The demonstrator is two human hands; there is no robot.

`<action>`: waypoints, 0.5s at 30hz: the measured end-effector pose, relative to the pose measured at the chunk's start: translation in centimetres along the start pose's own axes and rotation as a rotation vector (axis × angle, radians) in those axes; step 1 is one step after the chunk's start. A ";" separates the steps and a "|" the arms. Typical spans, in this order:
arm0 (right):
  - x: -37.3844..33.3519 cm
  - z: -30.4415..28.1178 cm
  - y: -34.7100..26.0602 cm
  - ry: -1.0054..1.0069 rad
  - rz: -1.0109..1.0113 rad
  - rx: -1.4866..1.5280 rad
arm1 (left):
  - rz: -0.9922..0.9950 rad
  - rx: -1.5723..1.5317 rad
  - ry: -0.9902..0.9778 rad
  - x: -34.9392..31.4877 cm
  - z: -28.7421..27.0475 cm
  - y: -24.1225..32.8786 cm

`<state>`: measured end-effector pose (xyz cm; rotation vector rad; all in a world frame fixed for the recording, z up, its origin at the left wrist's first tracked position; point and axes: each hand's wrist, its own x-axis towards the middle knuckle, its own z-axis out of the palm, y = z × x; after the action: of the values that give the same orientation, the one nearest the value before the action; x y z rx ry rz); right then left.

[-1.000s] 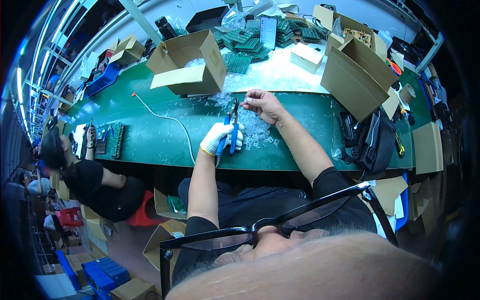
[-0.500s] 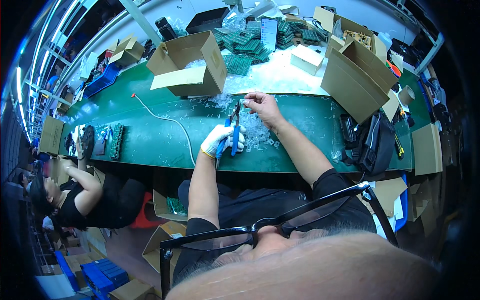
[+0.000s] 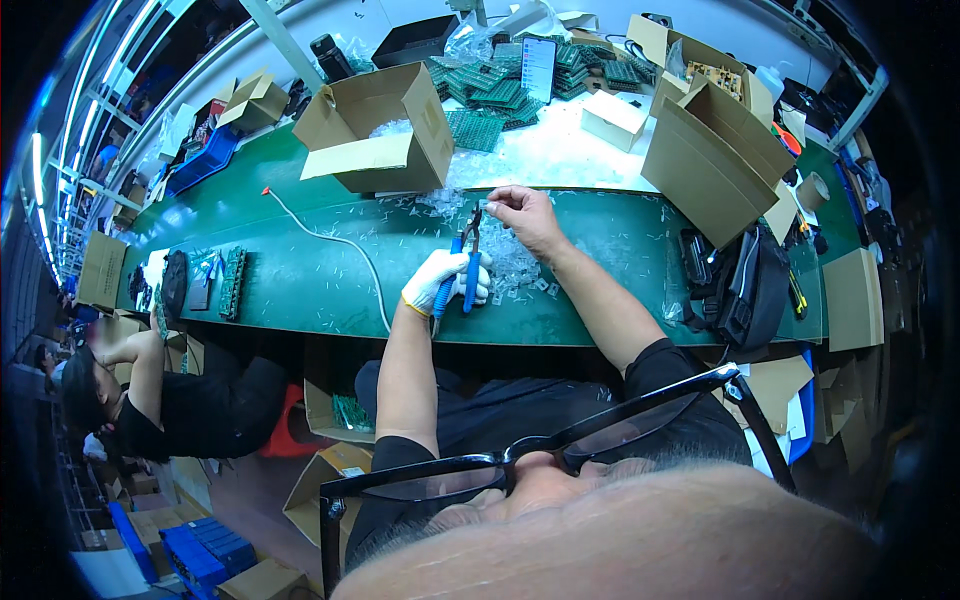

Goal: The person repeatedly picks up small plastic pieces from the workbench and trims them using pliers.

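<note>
White-gloved left hand (image 3: pixel 434 275) holds pliers (image 3: pixel 472 252) pointing forward.

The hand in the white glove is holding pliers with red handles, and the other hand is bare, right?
Not quite: the head view shows blue-handled pliers, not red ones. The white-gloved left hand does hold them, and the right hand is bare.

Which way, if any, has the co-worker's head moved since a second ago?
Yes: the co-worker's head has shifted away from the green table, toward the picture's lower left, judged against the table's near edge.
</note>
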<state>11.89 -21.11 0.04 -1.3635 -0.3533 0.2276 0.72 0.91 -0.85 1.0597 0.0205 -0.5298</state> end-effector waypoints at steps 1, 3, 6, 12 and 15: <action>0.0 0.0 0.0 0.000 0.000 0.000 | 0.000 0.001 0.000 0.0 0.0 0.0; -0.1 0.1 0.1 0.003 0.025 -0.026 | -0.006 0.004 0.005 0.0 0.0 -0.1; 0.0 0.0 0.2 0.007 -0.023 -0.104 | -0.009 0.015 0.015 0.0 0.4 0.2; 0.3 -1.4 -0.4 -0.070 -0.016 -0.191 | -0.064 0.117 0.094 -0.9 2.1 1.3; 0.2 -1.4 -0.7 -0.078 -0.005 -0.195 | -0.053 0.172 0.120 -1.2 2.3 1.7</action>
<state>12.60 -22.48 0.55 -1.5481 -0.4533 0.2470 -0.15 0.15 2.01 1.2610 0.1099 -0.5218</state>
